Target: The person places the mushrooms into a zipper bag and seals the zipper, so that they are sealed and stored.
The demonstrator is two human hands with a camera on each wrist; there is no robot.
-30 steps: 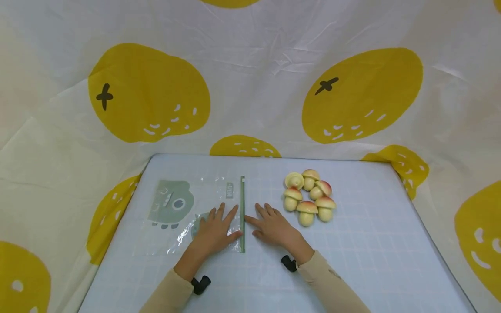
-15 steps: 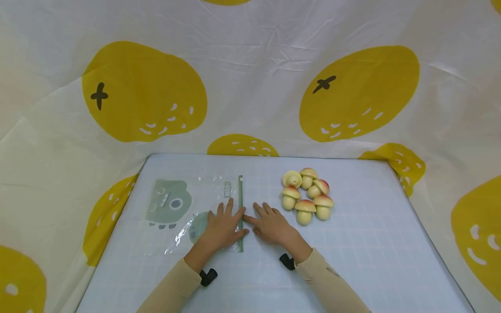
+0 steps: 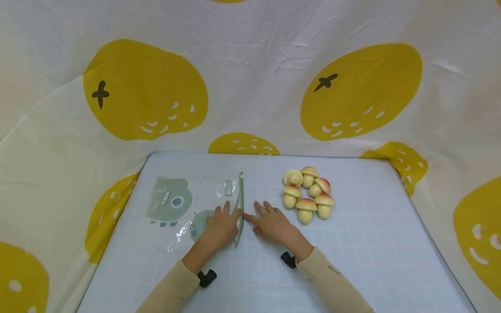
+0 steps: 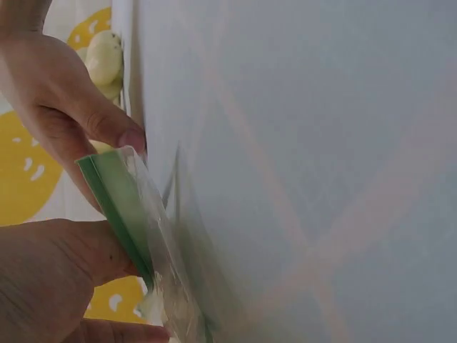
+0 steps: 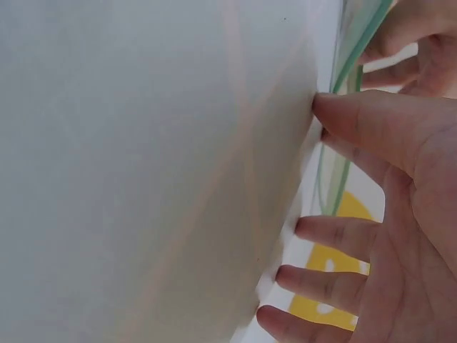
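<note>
A clear zip bag [image 3: 170,204] with green monster prints lies flat at left, its green zip edge [image 3: 241,191] facing right. My left hand [image 3: 220,229] is over that edge, thumb and index finger pinching the upper layer. There the mouth gapes, the two green strips standing apart in the right wrist view. My right hand [image 3: 274,227] rests on the table with fingers spread, its index fingertip right at the lower strip. Close up in the left wrist view, the lifted green strip [image 4: 118,214] stands between both hands.
Several toy mushrooms [image 3: 306,210] with red-tinged caps form a ring on the table [image 3: 375,243], right of my right hand. One is turned with its underside showing. A cloth [image 3: 258,87] with yellow fruit prints hangs behind the table.
My left hand shifted right onto the zip edge, then drew its thumb and index finger together there. The edge has parted and lifted. My right hand stays nearly in place.
</note>
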